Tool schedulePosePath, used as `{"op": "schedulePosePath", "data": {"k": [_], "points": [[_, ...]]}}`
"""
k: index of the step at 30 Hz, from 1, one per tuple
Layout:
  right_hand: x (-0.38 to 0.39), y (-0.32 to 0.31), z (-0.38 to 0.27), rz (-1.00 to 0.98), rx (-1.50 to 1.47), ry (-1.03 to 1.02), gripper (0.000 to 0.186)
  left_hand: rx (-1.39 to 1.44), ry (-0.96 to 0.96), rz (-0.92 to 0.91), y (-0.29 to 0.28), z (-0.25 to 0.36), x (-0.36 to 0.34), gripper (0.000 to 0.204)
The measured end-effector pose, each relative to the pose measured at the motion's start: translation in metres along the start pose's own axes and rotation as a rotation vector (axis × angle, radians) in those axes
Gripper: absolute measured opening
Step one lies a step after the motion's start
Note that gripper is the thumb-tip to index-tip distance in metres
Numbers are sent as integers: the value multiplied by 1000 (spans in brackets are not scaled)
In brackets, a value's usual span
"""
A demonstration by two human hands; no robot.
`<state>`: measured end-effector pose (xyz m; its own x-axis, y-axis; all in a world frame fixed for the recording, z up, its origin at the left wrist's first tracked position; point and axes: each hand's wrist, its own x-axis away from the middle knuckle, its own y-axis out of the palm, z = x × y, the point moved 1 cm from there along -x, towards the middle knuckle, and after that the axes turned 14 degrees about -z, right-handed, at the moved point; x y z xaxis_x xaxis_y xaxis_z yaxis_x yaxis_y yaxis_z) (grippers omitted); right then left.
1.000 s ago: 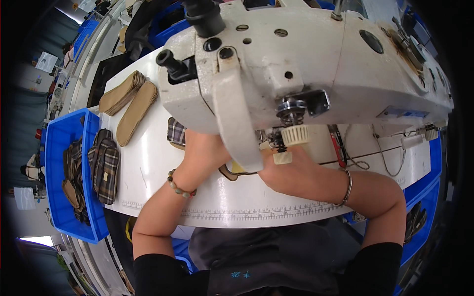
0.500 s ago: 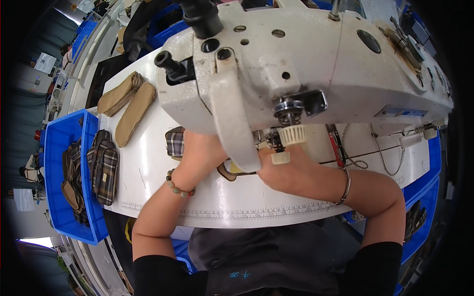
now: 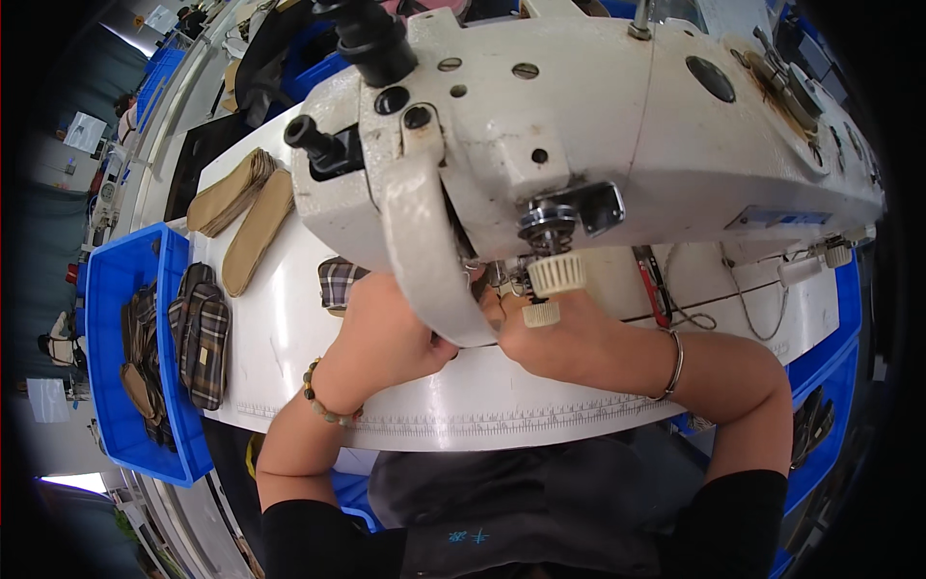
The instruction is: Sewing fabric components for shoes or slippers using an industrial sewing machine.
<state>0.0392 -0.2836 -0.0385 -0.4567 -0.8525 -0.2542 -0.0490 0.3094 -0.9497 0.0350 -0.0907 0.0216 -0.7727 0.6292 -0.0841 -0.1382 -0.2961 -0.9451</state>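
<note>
My left hand (image 3: 383,330) is closed, its fingers curled under at the sewing machine's head. A plaid slipper (image 3: 340,283) with a tan edge pokes out behind this hand, which grips it; the rest is hidden. My right hand (image 3: 555,333) is closed too, knuckles up, just right of the left one. Its fingertips disappear behind the machine's ribbed cream knobs (image 3: 558,275), so what they hold is hidden. The white sewing machine (image 3: 482,125) reaches over both hands, and its curved white lever (image 3: 429,256) hangs between them and hides the needle area.
Tan insoles (image 3: 258,232) lie stacked on the white table (image 3: 280,347) at the left. Beside them a plaid slipper pair (image 3: 201,338) leans by a blue bin (image 3: 125,425) of plaid pieces. Red-handled snips (image 3: 656,289) and a cord (image 3: 694,314) lie right of my hands.
My left hand has come nearer and turned, its fingers curling tighter. The tan edge and yellow patch between my hands are now covered. My right hand has hardly moved; the view has shifted slightly.
</note>
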Motion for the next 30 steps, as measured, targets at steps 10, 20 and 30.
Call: {"op": "schedulePosePath", "data": {"k": [10, 20, 30], "points": [[1, -4, -2, -78, 37, 5, 9, -200, 40, -45, 6, 2, -3, 26], [6, 20, 4, -5, 134, -23, 10, -261, 55, -25, 13, 1, -3, 16], [6, 7, 11, 117, 21, 26, 10, -214, -42, -99, -2, -4, 3, 14]]}}
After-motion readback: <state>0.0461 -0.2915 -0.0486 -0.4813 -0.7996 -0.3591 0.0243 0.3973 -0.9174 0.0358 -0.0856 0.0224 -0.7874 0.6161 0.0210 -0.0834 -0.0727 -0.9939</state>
